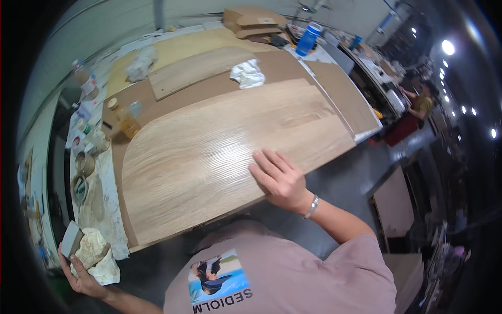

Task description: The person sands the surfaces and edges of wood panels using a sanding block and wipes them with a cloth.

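Note:
A large wood-grain board [219, 157] with one rounded corner lies flat on the workbench in front of me. My right hand [282, 180] rests on its near edge, fingers stretched out over the surface. Off the board's lower left, beside the bench edge, my left hand [81, 275] is closed round a grey rectangular block [72, 239] and a crumpled off-white cloth [102, 259]. The cloth hides part of that grip. Another crumpled white cloth [247, 74] sits just past the board's far edge.
Bottles, including a yellowish one [125, 119], and open jars [83, 163] line the bench's left side. Behind the board are a narrower wooden panel [201, 70], a blue bottle [308, 39] and a cardboard box [253, 21]. A person [410, 112] stands farther off at right.

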Tool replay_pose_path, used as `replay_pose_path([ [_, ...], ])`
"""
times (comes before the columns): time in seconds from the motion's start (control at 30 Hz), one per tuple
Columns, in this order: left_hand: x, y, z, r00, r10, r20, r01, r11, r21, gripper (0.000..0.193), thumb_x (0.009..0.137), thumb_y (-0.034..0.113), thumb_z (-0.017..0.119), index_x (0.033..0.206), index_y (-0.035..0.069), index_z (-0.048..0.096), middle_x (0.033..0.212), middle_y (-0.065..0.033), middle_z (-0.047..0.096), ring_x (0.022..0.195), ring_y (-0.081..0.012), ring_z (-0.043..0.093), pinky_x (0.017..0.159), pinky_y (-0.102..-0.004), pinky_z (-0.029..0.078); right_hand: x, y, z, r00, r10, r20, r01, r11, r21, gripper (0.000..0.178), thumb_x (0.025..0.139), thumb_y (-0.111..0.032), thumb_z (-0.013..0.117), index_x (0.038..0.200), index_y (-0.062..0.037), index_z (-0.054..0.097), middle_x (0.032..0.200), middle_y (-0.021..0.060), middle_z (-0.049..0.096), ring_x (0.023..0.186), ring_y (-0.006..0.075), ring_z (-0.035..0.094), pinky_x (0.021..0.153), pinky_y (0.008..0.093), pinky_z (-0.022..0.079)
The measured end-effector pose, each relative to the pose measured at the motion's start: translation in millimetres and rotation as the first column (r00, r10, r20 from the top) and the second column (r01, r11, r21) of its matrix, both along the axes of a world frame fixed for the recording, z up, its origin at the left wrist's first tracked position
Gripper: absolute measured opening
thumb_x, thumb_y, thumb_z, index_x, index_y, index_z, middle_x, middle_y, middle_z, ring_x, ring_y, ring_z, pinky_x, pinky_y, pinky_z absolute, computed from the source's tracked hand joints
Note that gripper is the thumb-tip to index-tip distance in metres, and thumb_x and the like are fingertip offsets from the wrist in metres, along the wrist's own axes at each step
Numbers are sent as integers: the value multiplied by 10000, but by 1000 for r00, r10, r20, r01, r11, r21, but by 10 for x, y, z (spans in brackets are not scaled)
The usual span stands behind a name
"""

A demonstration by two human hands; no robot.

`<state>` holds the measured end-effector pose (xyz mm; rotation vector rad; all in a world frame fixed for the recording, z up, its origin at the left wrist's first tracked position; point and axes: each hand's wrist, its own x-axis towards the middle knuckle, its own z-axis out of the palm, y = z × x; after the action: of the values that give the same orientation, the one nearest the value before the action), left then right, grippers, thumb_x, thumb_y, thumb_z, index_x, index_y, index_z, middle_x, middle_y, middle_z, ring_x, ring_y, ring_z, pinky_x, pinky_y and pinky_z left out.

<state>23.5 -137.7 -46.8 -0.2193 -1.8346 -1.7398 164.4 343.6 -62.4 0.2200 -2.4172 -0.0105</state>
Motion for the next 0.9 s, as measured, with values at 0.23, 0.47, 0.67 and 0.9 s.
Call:
replay_pose_path([
  [0.23, 357, -168, -42, 987, 148, -57, -147, 989, 22, 414, 979, 77, 531, 1344, -112, 484, 1259, -235, 578, 1081, -282, 612, 953, -371, 491, -616, 493, 1390, 972, 188, -139, -167, 975, 147, 219, 726, -154, 787, 878, -53, 665, 775, 127, 647, 691, 314, 646, 606, 393, 494],
  [0.47, 949, 374, -34, 948, 290, -133, -291, 957, 9, 420, 926, 56, 591, 1289, -142, 514, 1205, -219, 611, 1049, -248, 620, 957, -358, 481, -1750, 710, 1900, 987, 150, 54, -148, 988, -33, 424, 729, -365, 806, 907, -22, 632, 696, 164, 624, 693, 349, 621, 648, 411, 471],
  [0.67, 1218, 409, -223, 921, 386, -42, -385, 922, 32, 410, 902, 46, 616, 1255, -147, 539, 1144, -216, 637, 1021, -230, 628, 946, -348, 486, -2214, 591, 1461, 793, 182, 582, 22, 945, -326, 385, 789, -341, 755, 834, 30, 662, 696, 135, 632, 643, 206, 565, 645, 363, 434],
  [0.9, 1095, 630, -140, 946, 325, 15, -324, 946, -15, 421, 818, 8, 628, 1215, -125, 584, 1054, -169, 660, 941, -177, 617, 887, -281, 466, -2467, 799, 731, 668, 376, 641, 105, 806, -582, 335, 939, -261, 648, 873, 66, 680, 703, -2, 581, 662, 76, 484, 603, 295, 406],
])
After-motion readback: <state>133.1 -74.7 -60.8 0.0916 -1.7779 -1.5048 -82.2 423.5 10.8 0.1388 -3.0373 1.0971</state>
